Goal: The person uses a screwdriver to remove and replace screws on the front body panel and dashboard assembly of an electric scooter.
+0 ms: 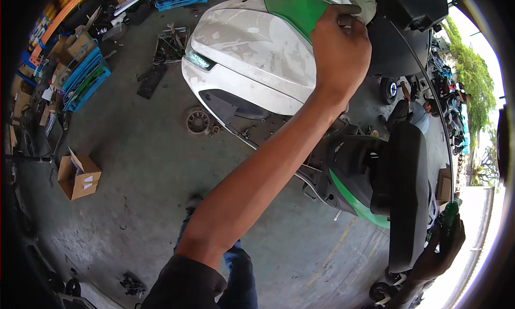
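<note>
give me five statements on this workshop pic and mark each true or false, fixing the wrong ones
1. The right hand holds a green-handled tool. True.
2. The seat is white. False: it is black.
3. The left hand is beside the green section of the white panel. True.
4. The round metal part rests on the seat. False: it lies on the floor.
5. The open cardboard box stands on the floor. True.
</note>
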`<state>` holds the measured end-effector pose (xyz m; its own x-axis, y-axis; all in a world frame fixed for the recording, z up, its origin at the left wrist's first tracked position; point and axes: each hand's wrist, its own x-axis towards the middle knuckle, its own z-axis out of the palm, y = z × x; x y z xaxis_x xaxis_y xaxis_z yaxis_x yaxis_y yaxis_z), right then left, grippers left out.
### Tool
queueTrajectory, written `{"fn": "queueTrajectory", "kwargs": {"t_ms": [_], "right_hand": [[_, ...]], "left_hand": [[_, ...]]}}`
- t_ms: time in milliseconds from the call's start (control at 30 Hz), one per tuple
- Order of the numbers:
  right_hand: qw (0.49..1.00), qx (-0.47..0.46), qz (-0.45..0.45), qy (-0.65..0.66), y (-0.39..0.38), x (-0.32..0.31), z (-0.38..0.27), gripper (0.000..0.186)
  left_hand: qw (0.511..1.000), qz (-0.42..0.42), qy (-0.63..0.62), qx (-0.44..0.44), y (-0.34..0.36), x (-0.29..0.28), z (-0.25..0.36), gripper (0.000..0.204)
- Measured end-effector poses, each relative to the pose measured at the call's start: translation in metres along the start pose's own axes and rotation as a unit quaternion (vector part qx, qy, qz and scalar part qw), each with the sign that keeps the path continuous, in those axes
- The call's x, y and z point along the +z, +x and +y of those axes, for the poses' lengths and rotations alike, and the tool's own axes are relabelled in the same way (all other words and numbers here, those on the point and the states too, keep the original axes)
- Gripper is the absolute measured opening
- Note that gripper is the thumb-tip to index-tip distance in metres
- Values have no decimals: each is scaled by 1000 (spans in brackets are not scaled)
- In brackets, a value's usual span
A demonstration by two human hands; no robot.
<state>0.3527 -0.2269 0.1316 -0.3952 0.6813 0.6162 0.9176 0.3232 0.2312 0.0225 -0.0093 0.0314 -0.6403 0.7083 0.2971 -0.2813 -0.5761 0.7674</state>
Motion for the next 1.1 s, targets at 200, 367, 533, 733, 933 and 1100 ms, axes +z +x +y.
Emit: {"fn": "queueTrajectory", "kwargs": {"t_ms": [200, 367, 533, 733, 933, 1100], "right_hand": [[900, 281, -172, 285, 22, -15, 3, 54], [994, -51, 67, -74, 2, 6, -6, 45], [999, 43, 23, 1, -1, 7, 3, 49], [865, 328, -168, 339, 13, -11, -7, 61], [998, -21, -37, -37, -11, 2, 8, 39], [995, 88, -19, 32, -52, 0, -11, 56]], "left_hand": [[925, -172, -219, -259, -34, 21, 34, 31], [907, -206, -276, -243, -36, 27, 30, 23], [890, -204, -323, -248, -30, 29, 20, 31], [889, -190, -331, -253, -30, 31, 17, 25], [889, -212, -321, -248, -29, 28, 18, 29], [888, -205, -323, -254, -42, 20, 24, 32]]}}
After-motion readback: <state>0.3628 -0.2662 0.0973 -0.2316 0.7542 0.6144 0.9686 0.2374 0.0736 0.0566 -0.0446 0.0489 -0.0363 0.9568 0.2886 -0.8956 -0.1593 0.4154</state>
